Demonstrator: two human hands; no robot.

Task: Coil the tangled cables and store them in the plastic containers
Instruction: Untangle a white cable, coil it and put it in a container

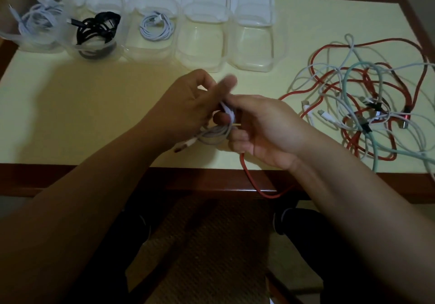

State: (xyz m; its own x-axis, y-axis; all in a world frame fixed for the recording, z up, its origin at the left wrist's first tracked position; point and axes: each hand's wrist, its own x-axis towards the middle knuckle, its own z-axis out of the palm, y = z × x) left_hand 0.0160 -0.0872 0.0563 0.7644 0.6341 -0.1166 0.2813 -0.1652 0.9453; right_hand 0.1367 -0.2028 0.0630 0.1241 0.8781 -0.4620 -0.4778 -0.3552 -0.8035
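Note:
My left hand (188, 106) and my right hand (263, 129) meet over the table's front middle and both hold a small coil of white cable (216, 134), its plug end sticking out at the lower left. A tangle of red, white and mint cables (367, 101) lies on the right of the table. Along the back stand clear plastic containers: one with a white cable (35, 21), one with a black cable (98, 33), one with a white coil (156, 27), and two empty ones (200, 47) (253, 45).
A red cable (261, 190) hangs in a loop over the table's front edge (94, 174) below my right hand. White lids (251, 0) lean behind the containers. My legs and a woven seat show under the table.

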